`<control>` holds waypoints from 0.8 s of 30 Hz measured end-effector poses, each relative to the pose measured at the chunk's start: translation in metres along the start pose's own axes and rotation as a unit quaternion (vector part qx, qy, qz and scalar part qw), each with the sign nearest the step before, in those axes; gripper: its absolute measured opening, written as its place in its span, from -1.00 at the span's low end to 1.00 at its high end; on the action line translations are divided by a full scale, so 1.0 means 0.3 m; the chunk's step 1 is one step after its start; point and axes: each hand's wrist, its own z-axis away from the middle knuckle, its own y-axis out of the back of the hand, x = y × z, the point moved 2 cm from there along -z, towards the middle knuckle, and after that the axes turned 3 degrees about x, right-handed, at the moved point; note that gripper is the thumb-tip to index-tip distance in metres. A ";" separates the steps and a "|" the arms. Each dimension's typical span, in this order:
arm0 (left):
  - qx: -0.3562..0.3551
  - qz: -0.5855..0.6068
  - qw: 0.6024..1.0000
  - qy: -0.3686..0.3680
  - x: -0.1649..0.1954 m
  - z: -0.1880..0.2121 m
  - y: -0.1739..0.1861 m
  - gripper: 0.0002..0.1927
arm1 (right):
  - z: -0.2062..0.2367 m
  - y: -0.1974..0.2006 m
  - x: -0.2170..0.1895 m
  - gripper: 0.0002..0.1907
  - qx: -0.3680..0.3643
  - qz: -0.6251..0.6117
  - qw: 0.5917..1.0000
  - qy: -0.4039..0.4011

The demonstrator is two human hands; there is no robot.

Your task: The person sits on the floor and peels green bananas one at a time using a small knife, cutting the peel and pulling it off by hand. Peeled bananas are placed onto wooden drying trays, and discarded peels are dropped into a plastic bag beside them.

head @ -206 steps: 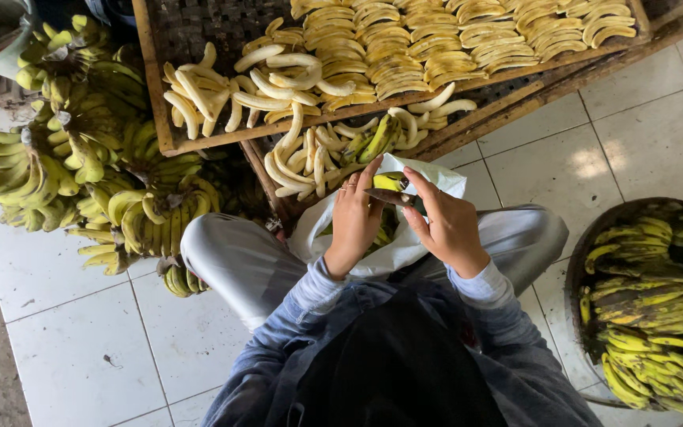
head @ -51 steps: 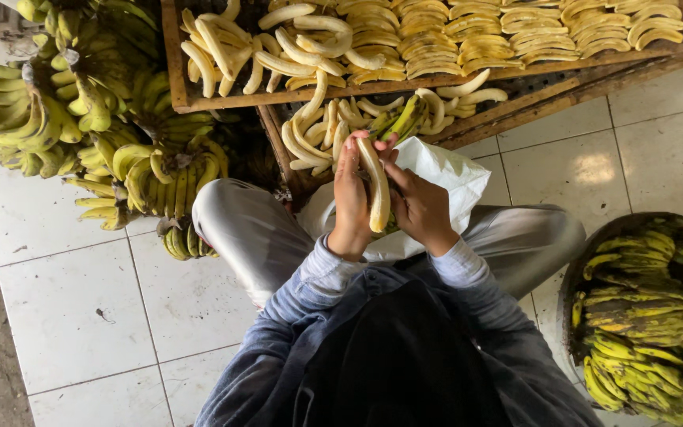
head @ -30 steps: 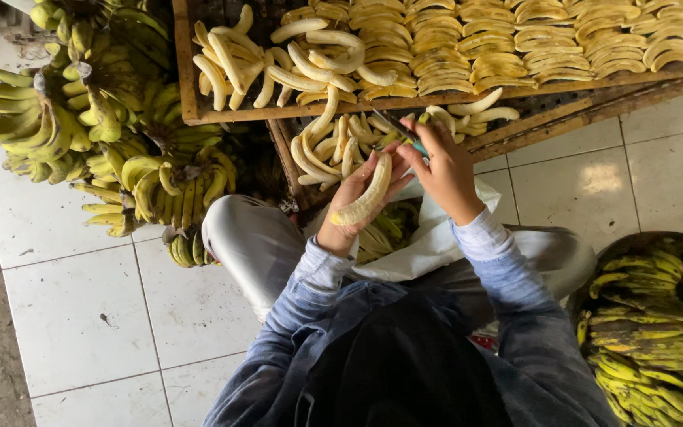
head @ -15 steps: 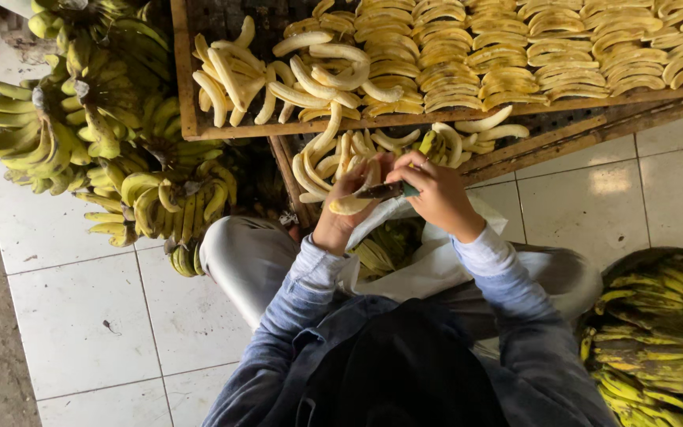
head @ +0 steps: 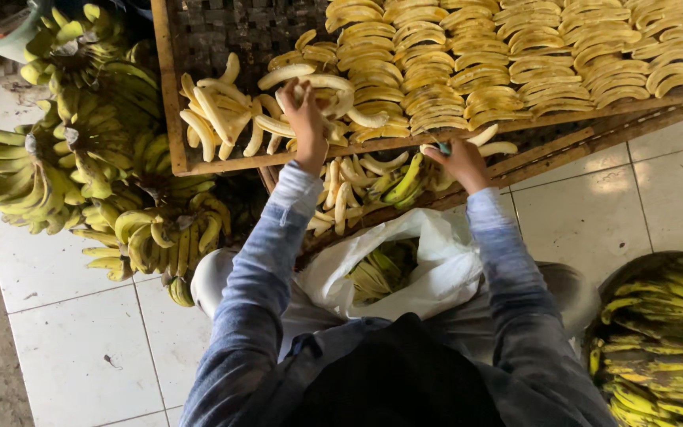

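1. Hands reach forward over the trays: our left hand [head: 307, 119] is stretched onto the pile of peeled bananas [head: 278, 107] in the upper wooden tray [head: 169, 95], fingers curled loosely over the pale fruit; we cannot tell whether it grips one or only rests on them
2. Our right hand [head: 458, 158] sits at the tray's front edge, clenched around a small knife [head: 443, 147] with a dark greenish handle
3. Just below the right hand, a lower crate [head: 531, 162] holds more peeled bananas mixed with a few green unpeeled ones [head: 405, 180]
4. Farther right in the upper tray, sliced banana halves [head: 515, 59] lie in neat overlapping rows
5. On our lap, a white plastic bag [head: 428, 269] lies open, with green banana peels [head: 377, 273] inside it
6. To our left, bunches of green and yellow bananas [head: 96, 166] are heaped on the white tiled floor [head: 73, 348]
7. To our right, a round basket [head: 634, 273] holds darker green and yellow bananas, close beside our knee
8. Both our sleeves are blue denim
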 end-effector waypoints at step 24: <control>-0.369 -0.334 0.825 -0.268 -0.091 0.617 0.151 -0.28 | 0.432 0.153 -0.400 -0.56 0.135 -0.214 0.915 0.314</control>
